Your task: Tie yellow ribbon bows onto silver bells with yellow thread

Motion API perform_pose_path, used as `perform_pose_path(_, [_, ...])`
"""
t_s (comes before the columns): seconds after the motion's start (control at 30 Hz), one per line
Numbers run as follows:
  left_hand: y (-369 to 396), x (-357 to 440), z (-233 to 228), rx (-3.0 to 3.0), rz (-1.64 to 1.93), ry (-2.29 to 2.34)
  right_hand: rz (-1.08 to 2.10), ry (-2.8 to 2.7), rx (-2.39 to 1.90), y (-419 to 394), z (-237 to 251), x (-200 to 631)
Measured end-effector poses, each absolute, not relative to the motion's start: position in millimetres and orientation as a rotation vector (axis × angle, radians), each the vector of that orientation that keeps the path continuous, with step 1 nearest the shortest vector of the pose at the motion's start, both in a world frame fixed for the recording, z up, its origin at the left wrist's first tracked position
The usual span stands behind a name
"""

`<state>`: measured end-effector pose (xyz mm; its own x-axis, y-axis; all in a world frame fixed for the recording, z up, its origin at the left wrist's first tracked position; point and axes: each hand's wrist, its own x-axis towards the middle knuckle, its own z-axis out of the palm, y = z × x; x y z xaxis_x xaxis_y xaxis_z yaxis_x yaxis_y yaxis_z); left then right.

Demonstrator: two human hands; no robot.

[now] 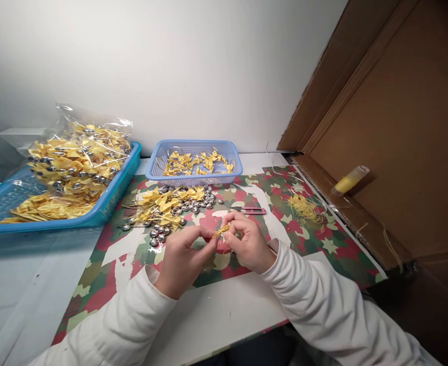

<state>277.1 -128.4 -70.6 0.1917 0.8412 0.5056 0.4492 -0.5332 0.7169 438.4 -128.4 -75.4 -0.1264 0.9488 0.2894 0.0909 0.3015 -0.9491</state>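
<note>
Between my two hands, over the middle of the patterned mat, is a small yellow ribbon bow (221,231). The thumb and finger of my left hand (186,256) pinch its left end. My right hand (249,241) pinches the other side, its fingers curled. Just beyond my hands lies a heap of yellow ribbon pieces (163,203) with long thin stems. Shiny silver bell-like balls (158,235) are scattered around and among them. Pink-handled thread snips (249,210) rest on the mat behind my right hand.
A small blue basket (193,179) at the back holds yellow bows with loops. At left, a larger blue basket (94,216) carries ribbon pieces and a full clear bag (83,152). Yellow thread scraps (306,208) lie right, near a yellow-filled tube (349,180) by the cardboard wall (391,127).
</note>
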Motion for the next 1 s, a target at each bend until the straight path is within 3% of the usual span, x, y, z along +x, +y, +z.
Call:
perform_pose_path(0.7, [-129.2, 272.6, -69.8, 2.153, 1.514, 1.109, 0.621, -1.770, -0.887, -129.7, -66.4, 447.8])
perform_pose_path(0.8, [-128.6, 272.0, -68.8, 2.212, 1.488, 1.039, 0.735, -1.648, -0.928, -128.1, -70.8, 445.7])
perform_pose_path(1.0, [-124.8, 271.9, -65.8, 2.450, 1.452, 0.976, 1.255, -1.415, -1.041, -124.1, -67.7, 448.1])
